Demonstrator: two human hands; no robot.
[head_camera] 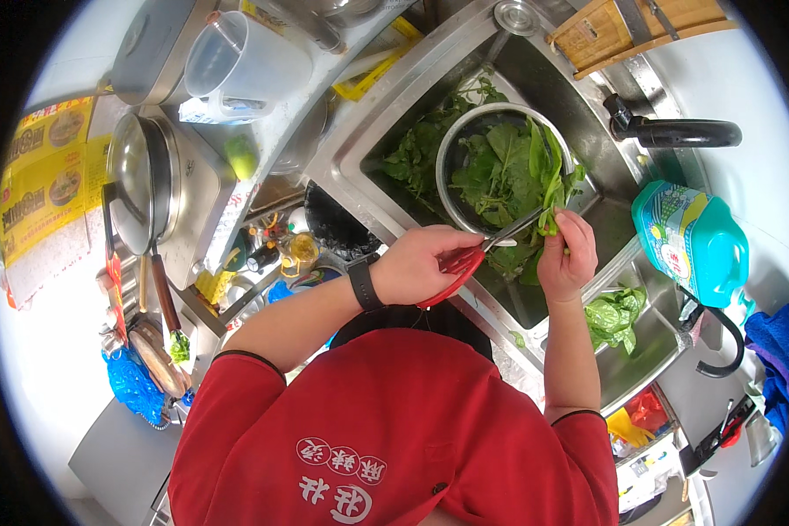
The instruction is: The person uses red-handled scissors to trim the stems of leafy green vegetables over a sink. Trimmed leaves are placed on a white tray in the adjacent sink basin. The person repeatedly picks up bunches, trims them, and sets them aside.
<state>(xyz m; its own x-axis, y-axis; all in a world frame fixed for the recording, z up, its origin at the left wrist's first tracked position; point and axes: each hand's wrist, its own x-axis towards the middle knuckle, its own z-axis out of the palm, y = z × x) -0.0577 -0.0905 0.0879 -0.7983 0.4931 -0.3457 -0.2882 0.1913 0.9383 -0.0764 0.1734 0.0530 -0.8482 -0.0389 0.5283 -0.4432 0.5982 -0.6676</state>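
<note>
My left hand (414, 264) is closed round the red handles of a pair of scissors (455, 275). The scissor blades point up and to the right, meeting the stems of a leafy green vegetable (549, 177). Those stems are held in the fingers of my right hand (569, 253). Below both hands, a round metal bowl (442, 154) with loose green leaves (500, 158) inside stands in a steel sink basin (605, 167). More leafy greens (413, 154) lie in the basin to the left of the bowl and under it.
A smaller basin at right holds light green leaves (615, 319). Beside it stands a teal detergent bottle (690, 243). A black faucet (687, 131) reaches over the sink's right rim. At left are a clear plastic jug (256, 66) and a lidded pan (135, 184) on a cooker.
</note>
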